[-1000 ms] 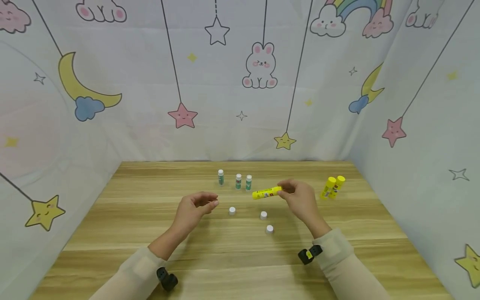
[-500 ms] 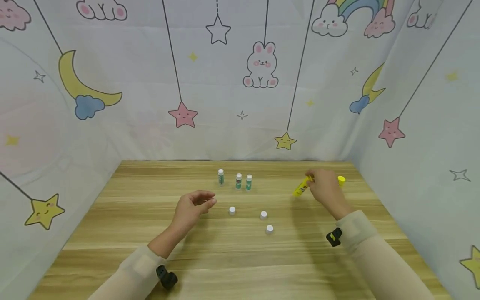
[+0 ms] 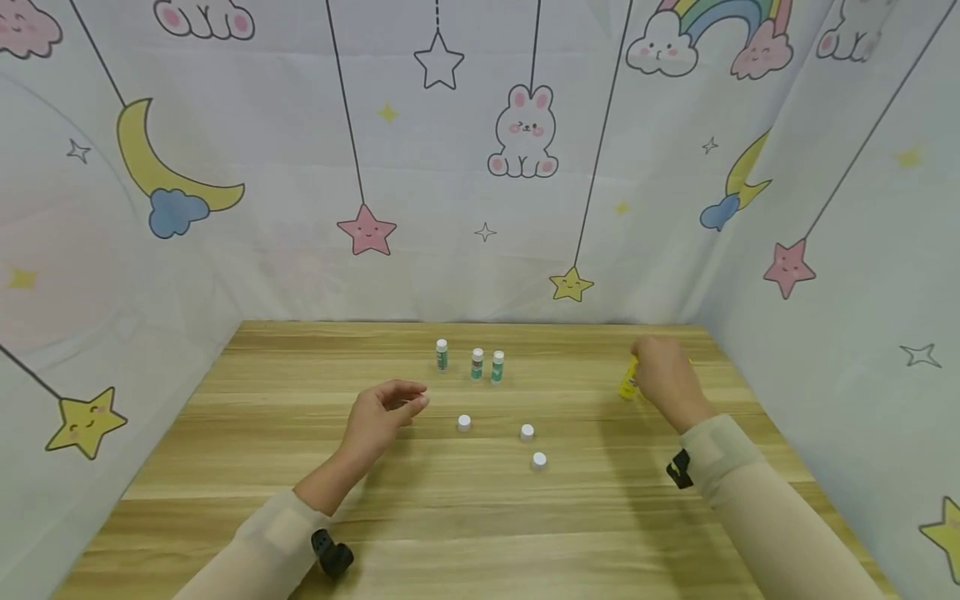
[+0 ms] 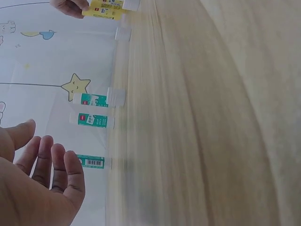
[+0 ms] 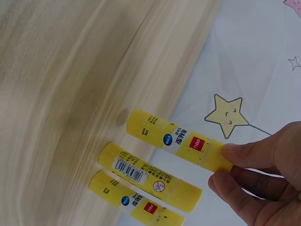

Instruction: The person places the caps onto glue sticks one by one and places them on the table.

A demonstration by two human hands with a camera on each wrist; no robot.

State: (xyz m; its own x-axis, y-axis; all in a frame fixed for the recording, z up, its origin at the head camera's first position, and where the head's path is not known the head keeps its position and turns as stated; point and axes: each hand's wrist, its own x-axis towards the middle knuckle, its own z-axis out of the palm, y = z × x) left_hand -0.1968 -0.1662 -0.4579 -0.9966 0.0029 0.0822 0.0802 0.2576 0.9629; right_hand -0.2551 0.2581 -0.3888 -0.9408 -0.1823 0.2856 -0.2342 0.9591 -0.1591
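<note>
In the right wrist view, my right hand (image 5: 265, 174) pinches the capped end of a yellow glue stick (image 5: 171, 141) between thumb and fingers. The stick is upright, its base just above the tabletop with a small shadow beside it. Two more yellow glue sticks (image 5: 148, 176) stand alongside; in the head view my right hand (image 3: 670, 379) mostly hides them. My left hand (image 3: 381, 418) hovers over the left-centre of the table, fingers loosely bent around nothing. Closest to it lies a small white cap (image 3: 464, 423), left of two other white caps (image 3: 527, 432).
Three small green glue sticks (image 3: 477, 365) with white tops stand upright toward the back, one apart on the left. The wooden table (image 3: 450, 533) ends at a printed cloth backdrop (image 3: 435, 283), which also rises along both sides.
My right hand has carried the yellow glue stick rightward to the other two, turning it from nearly level to upright. The left hand has barely shifted.
</note>
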